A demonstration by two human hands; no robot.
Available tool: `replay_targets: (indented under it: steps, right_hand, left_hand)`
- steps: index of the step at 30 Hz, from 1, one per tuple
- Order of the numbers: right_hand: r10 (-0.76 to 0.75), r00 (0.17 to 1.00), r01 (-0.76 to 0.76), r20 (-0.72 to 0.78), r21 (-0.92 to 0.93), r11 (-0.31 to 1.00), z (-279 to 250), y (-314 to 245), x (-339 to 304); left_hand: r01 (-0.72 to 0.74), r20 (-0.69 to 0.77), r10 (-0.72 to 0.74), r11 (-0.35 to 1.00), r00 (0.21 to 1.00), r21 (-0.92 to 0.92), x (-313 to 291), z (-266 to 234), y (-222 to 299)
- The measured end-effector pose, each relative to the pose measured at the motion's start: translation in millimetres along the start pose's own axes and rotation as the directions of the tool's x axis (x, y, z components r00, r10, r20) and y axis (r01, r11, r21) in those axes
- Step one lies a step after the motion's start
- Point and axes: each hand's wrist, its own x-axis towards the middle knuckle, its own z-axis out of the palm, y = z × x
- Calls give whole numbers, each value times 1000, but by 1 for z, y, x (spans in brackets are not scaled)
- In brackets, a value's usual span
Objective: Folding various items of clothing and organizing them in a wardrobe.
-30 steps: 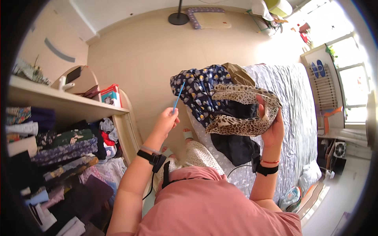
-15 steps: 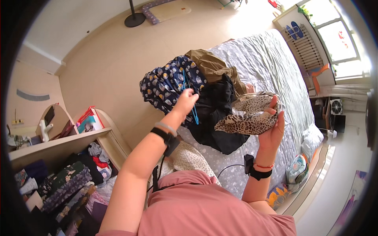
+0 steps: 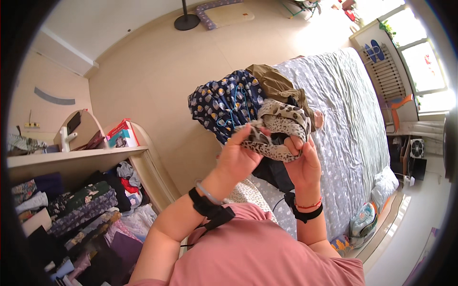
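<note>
A leopard-print garment is held up in front of me between both hands. My left hand is closed on its left edge, thumb on top. At its right edge my right hand grips the cloth, with fingers inside a dark opening. Just beyond lies a navy patterned garment at the bed's corner, with a thin blue hanger on it. A black garment is under my hands, mostly hidden. Behind the leopard cloth spreads an olive-brown garment.
The bed has a grey patterned sheet, with a pillow at its right side. On my left stands an open shelf unit full of folded clothes. A stand with a round black base is on the far floor.
My left hand has left the blue hanger, which now lies on the navy garment, and has taken hold of the leopard-print garment. My right hand has brought that garment leftward.
</note>
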Motion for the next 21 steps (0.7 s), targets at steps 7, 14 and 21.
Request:
replay_targets:
  steps: [7, 14, 21]
  right_hand:
    - [306, 936, -340, -172, -657, 673, 7, 35, 0]
    - [811, 547, 393, 207, -919, -31, 54, 76, -1]
    - [771, 537, 489, 344, -871, 48, 66, 107, -1]
  left_hand:
    - [-246, -42, 246, 969, 968, -7, -70, -15, 64]
    - [220, -373, 311, 431, 874, 875, -107, -60, 100]
    - [86, -158, 190, 340, 969, 936, -138, -70, 86]
